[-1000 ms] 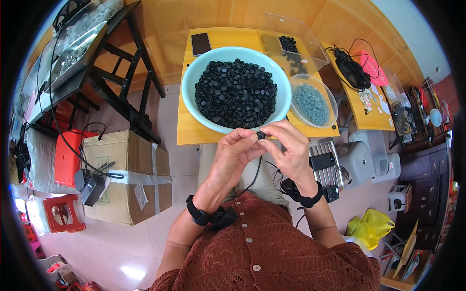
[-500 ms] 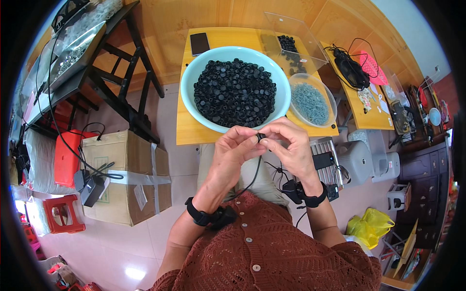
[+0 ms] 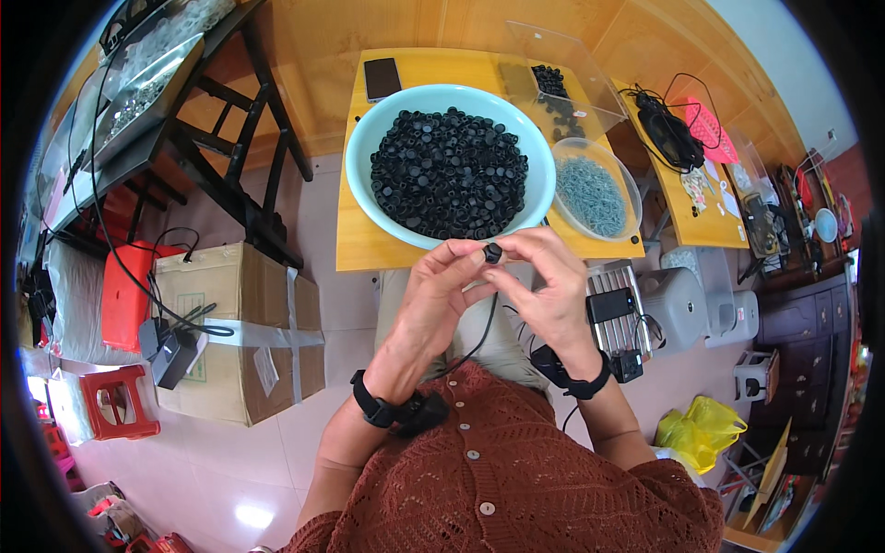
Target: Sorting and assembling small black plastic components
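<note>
Left hand (image 3: 441,281) pinching a cap (image 3: 492,252) beside the basin's (image 3: 358,170) near rim; right hand (image 3: 551,276) close against it, thumb apart, grip impossible to tell. Table (image 3: 358,255) showing at its front-left corner; tub (image 3: 637,205) near the right edge; dark slab (image 3: 382,79) at the far edge.
</note>
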The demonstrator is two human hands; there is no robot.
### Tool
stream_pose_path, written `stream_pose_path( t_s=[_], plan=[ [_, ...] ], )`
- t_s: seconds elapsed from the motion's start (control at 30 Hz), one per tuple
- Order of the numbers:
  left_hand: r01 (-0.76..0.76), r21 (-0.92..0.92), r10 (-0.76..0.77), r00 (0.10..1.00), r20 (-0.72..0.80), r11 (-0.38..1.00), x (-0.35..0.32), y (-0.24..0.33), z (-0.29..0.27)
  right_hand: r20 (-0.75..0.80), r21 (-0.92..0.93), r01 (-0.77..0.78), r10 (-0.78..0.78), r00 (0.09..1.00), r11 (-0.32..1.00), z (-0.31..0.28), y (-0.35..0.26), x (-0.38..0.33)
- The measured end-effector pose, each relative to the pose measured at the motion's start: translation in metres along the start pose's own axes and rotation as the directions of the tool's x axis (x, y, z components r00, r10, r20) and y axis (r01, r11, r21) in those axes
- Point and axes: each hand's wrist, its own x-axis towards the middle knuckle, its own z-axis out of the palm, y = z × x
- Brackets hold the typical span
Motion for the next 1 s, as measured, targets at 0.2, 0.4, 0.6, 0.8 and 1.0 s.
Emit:
stream_pose_path(
  t_s=[0.2,0.4,0.6,0.8,1.0],
  plan=[
    [0.008,-0.054,-0.009,0.999,-0.032,0.999,-0.0032,-0.0056,-0.0002,-0.045,-0.148,0.126,-0.134,0.99,0.981,0.0055,0.003,-0.0032],
    [0.019,-0.064,-0.021,0.999,-0.029,0.998,-0.0022,-0.0088,-0.0018,0.041,-0.206,0.225,-0.221,0.974,0.952,0.0003,0.0049,0.0002],
    [0.022,-0.079,-0.025,0.999,-0.035,0.997,-0.0035,-0.0104,-0.0008,0.004,-0.159,0.189,-0.191,0.982,0.969,0.0022,0.0086,-0.0037],
    [0.044,-0.112,-0.041,0.999,0.03,0.993,-0.0029,-0.0095,0.0006,-0.059,-0.026,0.085,-0.086,0.995,0.996,0.0034,0.0081,-0.0036],
    [0.073,-0.113,-0.075,0.997,-0.019,0.991,-0.0032,-0.0066,0.0046,-0.032,-0.037,0.098,-0.099,0.995,0.995,0.002,0.0096,-0.0025]
  ],
)
